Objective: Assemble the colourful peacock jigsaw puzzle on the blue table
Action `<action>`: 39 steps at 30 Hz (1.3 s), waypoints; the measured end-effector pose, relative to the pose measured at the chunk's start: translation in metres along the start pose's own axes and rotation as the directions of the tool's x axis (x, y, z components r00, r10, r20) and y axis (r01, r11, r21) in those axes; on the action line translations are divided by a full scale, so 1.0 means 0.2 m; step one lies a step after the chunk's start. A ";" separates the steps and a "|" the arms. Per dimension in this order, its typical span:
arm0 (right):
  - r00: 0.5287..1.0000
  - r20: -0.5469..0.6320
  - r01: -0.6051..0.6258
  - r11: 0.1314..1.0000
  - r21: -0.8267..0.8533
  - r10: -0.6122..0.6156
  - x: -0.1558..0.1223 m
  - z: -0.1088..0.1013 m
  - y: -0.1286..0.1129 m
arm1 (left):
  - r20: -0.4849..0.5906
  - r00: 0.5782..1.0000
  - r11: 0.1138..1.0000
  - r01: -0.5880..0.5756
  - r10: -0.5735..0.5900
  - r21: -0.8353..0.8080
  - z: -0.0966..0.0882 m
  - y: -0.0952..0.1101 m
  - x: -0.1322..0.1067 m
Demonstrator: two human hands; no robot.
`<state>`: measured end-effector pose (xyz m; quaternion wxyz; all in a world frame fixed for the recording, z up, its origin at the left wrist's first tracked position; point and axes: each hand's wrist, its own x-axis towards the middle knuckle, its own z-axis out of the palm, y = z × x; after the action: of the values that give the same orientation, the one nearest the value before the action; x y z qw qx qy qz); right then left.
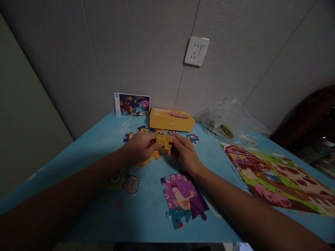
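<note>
Above the middle of the table, my left hand [141,146] pinches the left side of a yellow puzzle piece [164,140]. My right hand [184,151] grips its right edge with closed fingers. Whether it is one piece or two joined ones, I cannot tell. Below and behind the hands lie orange puzzle pieces [153,157], partly hidden by my left hand. Dark blue pieces [128,137] show just beyond it. Nearer to me lies a joined purple section [180,198] with a peacock, beside my right forearm.
A yellow box [171,120] stands against the wall, right of a propped picture card [133,105]. One small piece group [193,138] lies in front of the box. At right are a clear plastic bag [227,118] and an assembled farm puzzle [282,177]. The blue tablecloth [86,146] has printed cartoons.
</note>
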<state>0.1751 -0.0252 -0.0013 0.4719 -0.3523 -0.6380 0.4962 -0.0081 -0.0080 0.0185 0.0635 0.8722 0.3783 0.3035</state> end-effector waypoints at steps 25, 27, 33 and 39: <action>0.935 -0.331 -0.165 0.677 -0.717 -0.124 0.12 -0.20 0.09 | 0.243 0.896 0.899 0.281 -0.371 0.336 0.04 -0.11 -0.04; 0.951 -0.298 -0.177 0.648 -0.741 -0.081 0.11 -0.18 0.10 | 0.240 0.897 0.904 0.290 -0.371 0.315 0.03 -0.10 -0.03; 0.943 -0.317 -0.159 0.688 -0.708 -0.107 0.11 -0.17 0.08 | 0.244 0.894 0.909 0.303 -0.375 0.287 0.03 -0.11 -0.03; 0.950 -0.278 -0.043 0.824 -0.565 -0.141 0.11 -0.16 0.06 | 0.158 0.946 0.940 0.240 -0.282 0.241 0.03 -0.13 -0.02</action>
<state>0.1987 0.0073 -0.0063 0.4528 -0.5321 -0.6833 0.2119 -0.0224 0.0075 0.0024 0.0427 0.8407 0.5143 0.1642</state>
